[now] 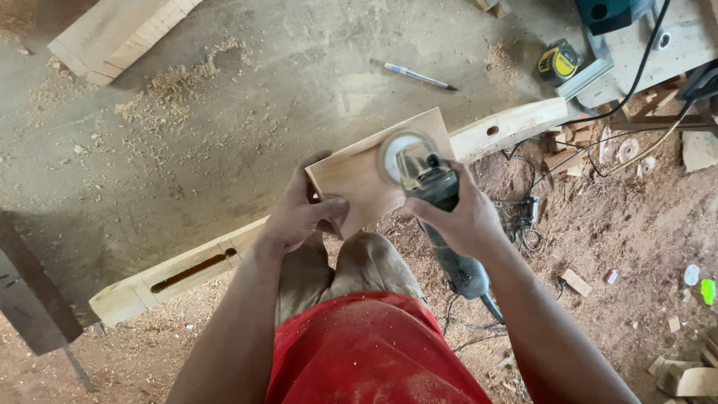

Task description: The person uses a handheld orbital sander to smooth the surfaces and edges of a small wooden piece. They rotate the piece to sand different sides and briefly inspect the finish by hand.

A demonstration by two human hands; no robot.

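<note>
The left hand [295, 217] is gripping the near left corner of a flat wooden board [366, 176], its fingers [329, 208] clenched over the board's edge and pressing on its top face. The board is lying tilted across a long pale beam [187, 269] with slots cut in it, which is running from the near left to the far right along the edge of the dusty table [224, 135]. The right hand [464, 217] is grasping the body of a handheld grinder [437, 202], fingers wrapped tightly around it, and the tool's round sanding disc [400, 153] is sitting on the board's far right part. The grinder's cord is trailing down toward the sawdust-covered floor [621, 247] on the right. Farther away on the table, a pen [419, 76] is lying well apart from the board, and a yellow tape measure [559, 61] is resting near the far right corner. A second plank [120, 34] is lying at the far left.
</note>
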